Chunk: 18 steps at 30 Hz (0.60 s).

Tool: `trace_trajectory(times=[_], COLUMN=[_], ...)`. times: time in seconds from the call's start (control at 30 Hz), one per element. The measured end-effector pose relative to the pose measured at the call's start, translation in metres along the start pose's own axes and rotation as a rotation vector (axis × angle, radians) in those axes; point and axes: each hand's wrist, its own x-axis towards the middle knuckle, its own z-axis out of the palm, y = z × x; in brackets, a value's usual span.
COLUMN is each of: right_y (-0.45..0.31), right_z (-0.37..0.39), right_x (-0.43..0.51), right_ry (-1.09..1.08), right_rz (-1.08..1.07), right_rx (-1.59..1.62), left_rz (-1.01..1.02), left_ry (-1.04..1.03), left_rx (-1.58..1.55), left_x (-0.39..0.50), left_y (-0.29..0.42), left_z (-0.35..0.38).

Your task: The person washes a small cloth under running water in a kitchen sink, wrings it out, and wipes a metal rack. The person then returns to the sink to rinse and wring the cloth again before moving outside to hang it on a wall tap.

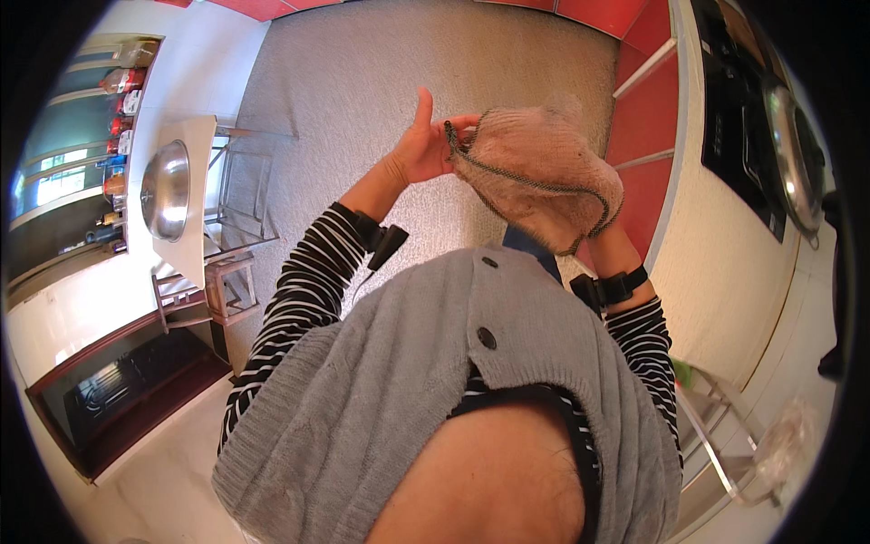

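A pinkish-brown cloth [537, 163] with a dark stitched edge hangs in front of me, folded and partly blurred. At its left corner is my left hand [435, 146], thumb raised, its fingers reaching behind the edge. My right hand [601, 234] is largely hidden under the cloth's right side; only the wrist and the base of the hand show, so its fingers cannot be seen. Both wrists wear black straps with small black devices.
To the right runs a pale counter [714, 272] over red cabinets [639, 183], with a black gas hob [731, 129] and a metal lid [788, 156]. At left, a steel bowl [166, 190] stands on a table [197, 251] near wooden stools [231, 289]. A metal-framed stool [714, 449] is lower right.
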Motion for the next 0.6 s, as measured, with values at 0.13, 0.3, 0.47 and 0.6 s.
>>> trace_trajectory(times=[0.13,0.3,0.47,0.6], right_y=[-0.044,-0.097,-0.136,-0.160], right_z=[-0.040,-0.067,-0.084,-0.085], right_x=[0.064,0.150,0.245,0.349], right_ry=[-0.135,-0.242,-0.209,-0.135], right_rz=[0.118,0.248,0.337,0.342], right_rx=[0.195,0.457,0.677,0.766], left_rz=[-0.002,-0.048,0.061,0.241], left_ry=[0.043,-0.114,0.031,0.161], left_rx=[0.353,0.556,0.414,0.215], left_x=[0.037,0.075,0.098,0.111], left_y=[0.047,0.123,0.191,0.267], left_z=[-0.011,-0.023,-0.052,-0.096])
